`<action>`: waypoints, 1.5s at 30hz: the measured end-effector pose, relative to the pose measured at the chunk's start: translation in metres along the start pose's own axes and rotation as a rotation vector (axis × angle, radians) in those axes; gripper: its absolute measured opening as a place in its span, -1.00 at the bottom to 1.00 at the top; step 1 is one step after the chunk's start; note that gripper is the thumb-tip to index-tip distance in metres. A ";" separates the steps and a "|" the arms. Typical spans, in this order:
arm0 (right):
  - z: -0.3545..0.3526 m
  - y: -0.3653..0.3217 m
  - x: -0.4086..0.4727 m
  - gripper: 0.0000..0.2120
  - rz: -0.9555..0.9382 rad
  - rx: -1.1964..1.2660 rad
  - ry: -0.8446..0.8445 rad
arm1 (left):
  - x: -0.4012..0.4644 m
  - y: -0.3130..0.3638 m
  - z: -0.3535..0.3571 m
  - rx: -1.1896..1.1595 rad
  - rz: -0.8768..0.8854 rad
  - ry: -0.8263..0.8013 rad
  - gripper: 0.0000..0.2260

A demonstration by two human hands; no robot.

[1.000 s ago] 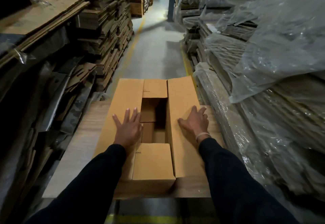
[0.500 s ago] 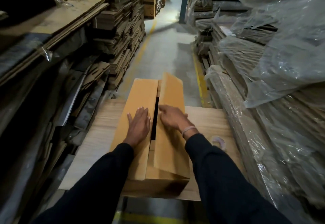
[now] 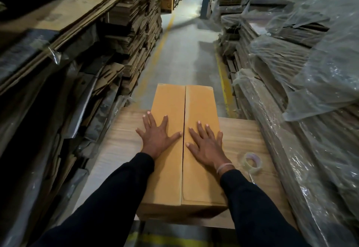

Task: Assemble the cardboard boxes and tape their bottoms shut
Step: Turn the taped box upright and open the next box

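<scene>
A long tan cardboard box (image 3: 200,107) lies on the wooden table (image 3: 120,149), its two long flaps folded flat and meeting along a centre seam. My left hand (image 3: 158,137) presses flat on the left flap with fingers spread. My right hand (image 3: 206,145) presses flat on the right flap beside the seam. A roll of clear tape (image 3: 252,162) lies on the table to the right of the box, a little beyond my right wrist.
Stacks of flattened cardboard (image 3: 134,33) line the left side. Plastic-wrapped cardboard piles (image 3: 310,95) crowd the right, close to the table edge. A concrete aisle (image 3: 184,52) with yellow floor lines runs ahead past the box.
The two long flaps went from spread open to folded shut over the box. Both hands moved inward with them and now lie flat on top. The tape roll came into view.
</scene>
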State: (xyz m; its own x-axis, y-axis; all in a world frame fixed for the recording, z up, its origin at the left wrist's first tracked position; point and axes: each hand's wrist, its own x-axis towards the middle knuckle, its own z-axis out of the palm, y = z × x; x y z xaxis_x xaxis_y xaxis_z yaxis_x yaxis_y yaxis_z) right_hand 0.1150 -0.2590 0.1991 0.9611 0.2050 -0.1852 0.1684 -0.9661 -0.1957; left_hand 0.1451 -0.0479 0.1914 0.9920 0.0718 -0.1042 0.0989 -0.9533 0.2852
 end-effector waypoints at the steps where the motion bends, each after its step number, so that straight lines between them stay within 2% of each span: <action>1: -0.002 0.003 0.001 -0.24 0.039 0.041 0.017 | 0.002 0.001 0.001 -0.018 -0.008 -0.004 -0.07; 4: -0.011 0.013 0.005 0.10 0.198 0.276 0.059 | 0.008 0.007 0.008 0.020 -0.036 0.041 -0.08; 7: -0.019 0.019 0.015 0.22 0.226 0.367 0.037 | 0.016 0.012 0.011 0.033 -0.061 0.051 -0.09; 13: -0.029 0.040 0.043 0.07 0.172 0.364 0.063 | 0.038 0.030 0.006 0.008 -0.162 0.068 -0.03; 18: -0.030 0.079 0.061 -0.01 0.086 0.566 0.011 | 0.041 0.038 0.003 -0.024 -0.321 0.044 0.15; 25: -0.021 0.092 0.064 -0.07 -0.073 0.725 -0.008 | 0.002 0.050 -0.003 -0.163 -0.432 0.045 0.16; 34: -0.029 0.038 0.048 -0.11 -0.382 0.657 -0.156 | -0.105 0.017 -0.011 -0.392 -0.740 0.134 0.11; 45: -0.003 -0.064 -0.051 -0.12 -0.641 0.546 -0.351 | -0.279 -0.026 -0.013 -0.386 -1.084 0.283 0.06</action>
State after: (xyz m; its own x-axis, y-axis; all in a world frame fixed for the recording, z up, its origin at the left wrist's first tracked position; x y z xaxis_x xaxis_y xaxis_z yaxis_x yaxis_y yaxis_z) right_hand 0.0562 -0.2078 0.2244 0.5827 0.7990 -0.1485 0.4340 -0.4605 -0.7743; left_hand -0.1331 -0.0394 0.2250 0.3533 0.8962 -0.2682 0.8679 -0.2070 0.4515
